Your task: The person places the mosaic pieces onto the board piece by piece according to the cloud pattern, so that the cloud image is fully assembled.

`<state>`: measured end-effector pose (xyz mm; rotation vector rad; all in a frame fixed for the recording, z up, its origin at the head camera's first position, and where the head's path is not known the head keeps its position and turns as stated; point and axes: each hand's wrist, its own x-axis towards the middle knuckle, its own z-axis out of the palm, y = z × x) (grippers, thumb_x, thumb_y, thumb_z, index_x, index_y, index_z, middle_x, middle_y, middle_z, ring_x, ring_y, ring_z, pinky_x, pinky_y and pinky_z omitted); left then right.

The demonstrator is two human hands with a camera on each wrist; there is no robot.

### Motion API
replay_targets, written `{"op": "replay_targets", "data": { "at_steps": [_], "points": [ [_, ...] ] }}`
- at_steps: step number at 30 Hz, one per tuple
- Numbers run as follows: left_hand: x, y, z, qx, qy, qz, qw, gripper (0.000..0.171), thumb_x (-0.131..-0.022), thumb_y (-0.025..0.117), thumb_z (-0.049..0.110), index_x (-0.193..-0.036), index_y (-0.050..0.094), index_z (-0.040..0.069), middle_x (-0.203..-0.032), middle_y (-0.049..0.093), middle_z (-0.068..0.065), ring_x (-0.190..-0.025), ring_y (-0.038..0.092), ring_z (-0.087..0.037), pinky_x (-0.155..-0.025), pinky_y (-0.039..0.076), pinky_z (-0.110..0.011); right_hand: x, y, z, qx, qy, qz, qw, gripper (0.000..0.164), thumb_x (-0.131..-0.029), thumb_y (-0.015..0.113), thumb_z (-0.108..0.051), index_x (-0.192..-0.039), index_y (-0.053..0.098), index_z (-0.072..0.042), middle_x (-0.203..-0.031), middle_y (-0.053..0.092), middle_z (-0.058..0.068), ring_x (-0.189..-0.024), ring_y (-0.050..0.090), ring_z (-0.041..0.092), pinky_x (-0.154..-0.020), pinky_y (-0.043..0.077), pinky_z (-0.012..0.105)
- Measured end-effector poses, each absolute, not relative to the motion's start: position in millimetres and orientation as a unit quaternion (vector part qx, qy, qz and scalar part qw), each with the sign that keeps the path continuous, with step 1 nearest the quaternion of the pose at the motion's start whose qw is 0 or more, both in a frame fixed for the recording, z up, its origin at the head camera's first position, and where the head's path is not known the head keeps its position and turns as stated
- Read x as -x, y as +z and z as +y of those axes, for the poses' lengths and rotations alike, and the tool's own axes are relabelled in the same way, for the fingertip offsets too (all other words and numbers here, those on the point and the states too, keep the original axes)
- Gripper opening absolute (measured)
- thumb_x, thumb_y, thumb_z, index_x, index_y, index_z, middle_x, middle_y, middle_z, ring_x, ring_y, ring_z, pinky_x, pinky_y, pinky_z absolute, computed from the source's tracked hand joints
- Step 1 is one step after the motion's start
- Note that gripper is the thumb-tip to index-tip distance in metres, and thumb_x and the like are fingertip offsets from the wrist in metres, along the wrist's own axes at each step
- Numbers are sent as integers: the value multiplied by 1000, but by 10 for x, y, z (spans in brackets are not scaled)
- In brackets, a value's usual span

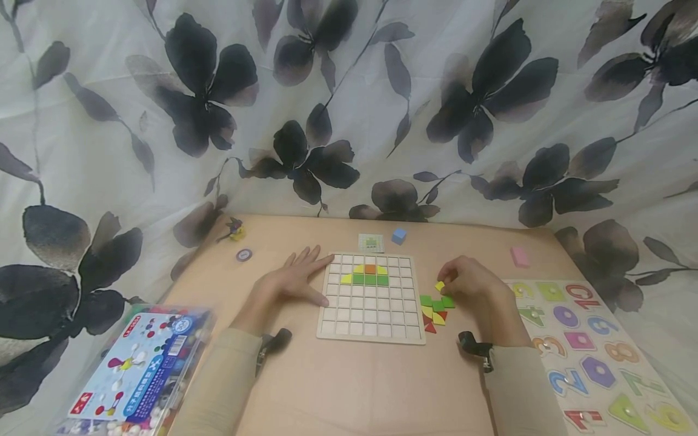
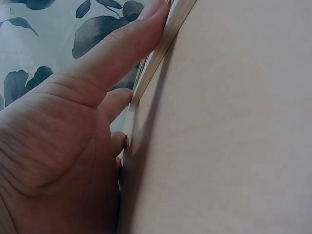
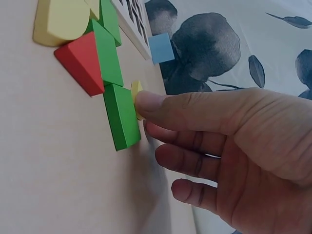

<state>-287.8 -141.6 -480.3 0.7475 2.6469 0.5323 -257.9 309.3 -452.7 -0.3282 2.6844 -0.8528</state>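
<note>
A white grid board (image 1: 371,327) with a pale wooden frame lies mid-table, bearing green, yellow and orange pieces in its upper rows. My left hand (image 1: 291,278) is spread at the board's left edge, its thumb and forefinger touching the frame (image 2: 155,63). To the right of the board, my right hand (image 1: 473,281) pinches a small yellow block (image 3: 137,97) between thumb and forefinger. Just below that hand is a cluster of loose pieces: green blocks (image 3: 122,117), a red wedge (image 3: 83,61) and yellow rounded pieces (image 3: 61,22).
Behind the board are a small pattern card (image 1: 371,243) and a blue cube (image 1: 399,235). A pink block (image 1: 520,257) and a number puzzle board (image 1: 591,357) lie right. A clear box of parts (image 1: 136,369), a round disc (image 1: 243,255) and a small figure (image 1: 235,229) lie left.
</note>
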Motion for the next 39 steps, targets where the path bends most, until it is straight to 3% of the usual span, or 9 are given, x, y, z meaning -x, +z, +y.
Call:
{"op": "replay_targets", "data": {
  "at_steps": [22, 32, 39],
  "points": [
    [2916, -4864, -1434, -263, 190, 931, 169, 125, -69, 79, 80, -168, 16, 35, -176, -7, -13, -162, -11, -38, -129, -7, -61, 2606, -4533, 2998, 138, -328, 919, 171, 20, -87, 69, 6, -101, 72, -8, -94, 68, 7, -95, 59, 24, -81, 49, 33],
    [2909, -4847, -1434, -265, 188, 931, 165, 124, -70, 79, 78, -168, 17, 34, -176, -5, -15, -162, -9, -41, -129, -6, -63, 2609, -4539, 2946, 111, -376, 911, 128, 22, -93, 63, 4, -103, 74, -12, -100, 69, 7, -103, 58, 29, -84, 50, 37],
    [2912, -4848, -1435, -267, 188, 930, 167, 123, -71, 79, 78, -168, 17, 34, -176, -6, -15, -162, -10, -40, -129, -7, -63, 2624, -4538, 2859, 125, -366, 919, 75, 19, -96, 68, -3, -109, 76, -13, -104, 71, 4, -105, 58, 28, -92, 48, 40]
  ]
}}
